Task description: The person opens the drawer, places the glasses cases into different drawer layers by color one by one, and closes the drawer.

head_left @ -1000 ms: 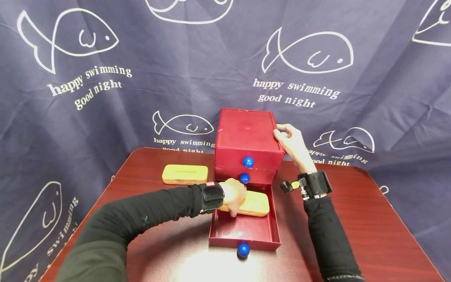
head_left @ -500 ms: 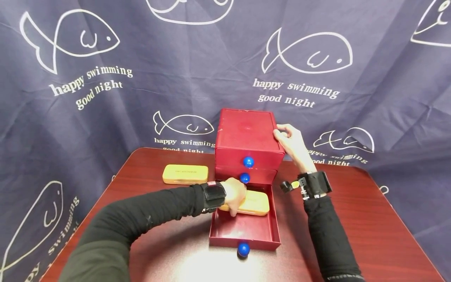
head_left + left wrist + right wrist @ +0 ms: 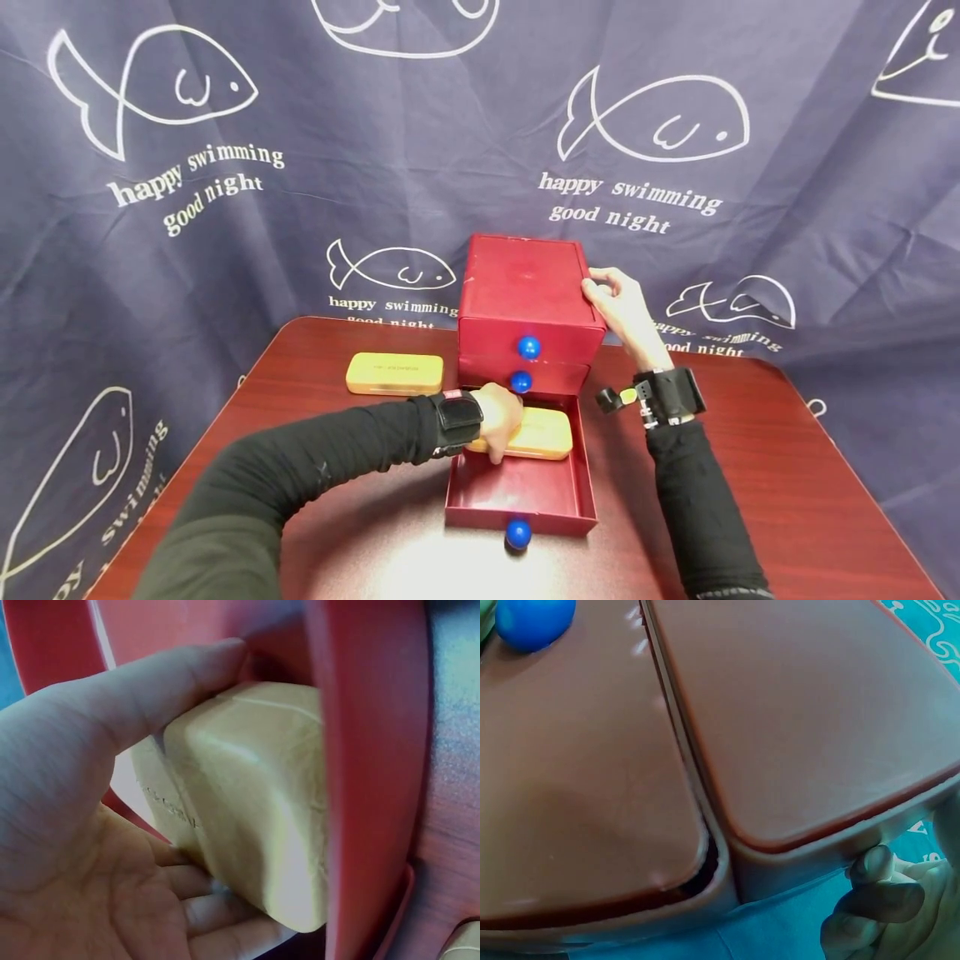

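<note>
A red cabinet with blue knobs stands on the table, its bottom drawer pulled out. Inside that drawer lies a yellow case, like a glasses case, towards the back. My left hand grips the case near its left end; in the left wrist view the thumb lies along one side of the case and the fingers bend round the other. With bent fingers, my right hand holds the cabinet's right side near the back; the right wrist view shows its fingertips at the edge.
A second yellow case lies on the brown table left of the cabinet. The two upper drawers, with blue knobs, are pushed in. A dark curtain with white fish hangs behind the table.
Both hands keep their places, the left on the yellow case and the right at the cabinet. The left forearm has shifted very slightly to the right, and the whole view has tipped a little.
</note>
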`<state>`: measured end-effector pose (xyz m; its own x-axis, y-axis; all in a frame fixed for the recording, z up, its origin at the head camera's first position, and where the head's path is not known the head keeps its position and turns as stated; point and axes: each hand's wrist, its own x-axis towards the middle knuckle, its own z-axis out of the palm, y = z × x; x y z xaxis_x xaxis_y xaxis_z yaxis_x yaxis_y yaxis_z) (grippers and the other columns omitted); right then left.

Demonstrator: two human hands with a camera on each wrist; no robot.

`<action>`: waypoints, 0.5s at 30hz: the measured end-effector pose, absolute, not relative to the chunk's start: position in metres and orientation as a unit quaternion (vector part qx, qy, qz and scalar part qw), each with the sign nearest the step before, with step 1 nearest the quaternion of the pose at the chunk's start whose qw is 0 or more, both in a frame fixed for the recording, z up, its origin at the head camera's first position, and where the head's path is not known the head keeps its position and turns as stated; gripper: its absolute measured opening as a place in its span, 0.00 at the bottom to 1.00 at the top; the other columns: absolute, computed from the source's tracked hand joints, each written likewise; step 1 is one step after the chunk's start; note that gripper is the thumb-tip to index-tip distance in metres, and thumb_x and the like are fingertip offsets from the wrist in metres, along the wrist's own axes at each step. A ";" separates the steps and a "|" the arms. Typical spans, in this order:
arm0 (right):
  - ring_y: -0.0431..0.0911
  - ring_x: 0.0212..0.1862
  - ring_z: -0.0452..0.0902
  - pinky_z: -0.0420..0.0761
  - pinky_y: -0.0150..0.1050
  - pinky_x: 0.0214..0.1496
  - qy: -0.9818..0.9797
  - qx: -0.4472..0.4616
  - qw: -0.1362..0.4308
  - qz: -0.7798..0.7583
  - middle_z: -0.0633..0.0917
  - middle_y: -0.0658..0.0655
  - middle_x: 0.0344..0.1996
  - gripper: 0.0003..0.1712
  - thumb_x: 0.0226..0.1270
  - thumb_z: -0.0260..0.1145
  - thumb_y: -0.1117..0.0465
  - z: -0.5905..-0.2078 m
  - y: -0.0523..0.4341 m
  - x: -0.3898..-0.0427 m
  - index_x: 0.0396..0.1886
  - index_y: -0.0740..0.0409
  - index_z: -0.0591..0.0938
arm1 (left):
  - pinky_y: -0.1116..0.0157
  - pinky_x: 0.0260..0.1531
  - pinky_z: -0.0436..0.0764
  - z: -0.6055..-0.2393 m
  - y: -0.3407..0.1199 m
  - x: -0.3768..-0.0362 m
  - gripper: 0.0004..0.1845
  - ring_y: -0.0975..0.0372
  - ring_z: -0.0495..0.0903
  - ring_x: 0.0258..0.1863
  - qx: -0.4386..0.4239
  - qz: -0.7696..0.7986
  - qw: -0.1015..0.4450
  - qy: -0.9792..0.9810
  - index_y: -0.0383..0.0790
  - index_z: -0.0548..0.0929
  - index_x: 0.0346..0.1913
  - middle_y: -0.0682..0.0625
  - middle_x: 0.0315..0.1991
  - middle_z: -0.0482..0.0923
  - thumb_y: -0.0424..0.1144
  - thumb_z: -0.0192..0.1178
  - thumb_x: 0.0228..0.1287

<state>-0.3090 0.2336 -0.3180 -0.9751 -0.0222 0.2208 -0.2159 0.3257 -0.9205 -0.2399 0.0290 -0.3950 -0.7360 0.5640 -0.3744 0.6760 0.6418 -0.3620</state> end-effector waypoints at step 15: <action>0.31 0.25 0.79 0.80 0.24 0.30 -0.809 0.075 0.079 0.577 0.81 0.36 0.22 0.28 0.75 0.61 0.58 -0.319 0.234 -0.309 0.69 0.68 0.73 | 0.67 0.35 0.86 -0.398 0.030 -0.239 0.26 0.65 0.80 0.33 0.339 -0.266 0.115 0.895 0.50 0.85 0.37 0.56 0.42 0.81 0.63 0.77 0.42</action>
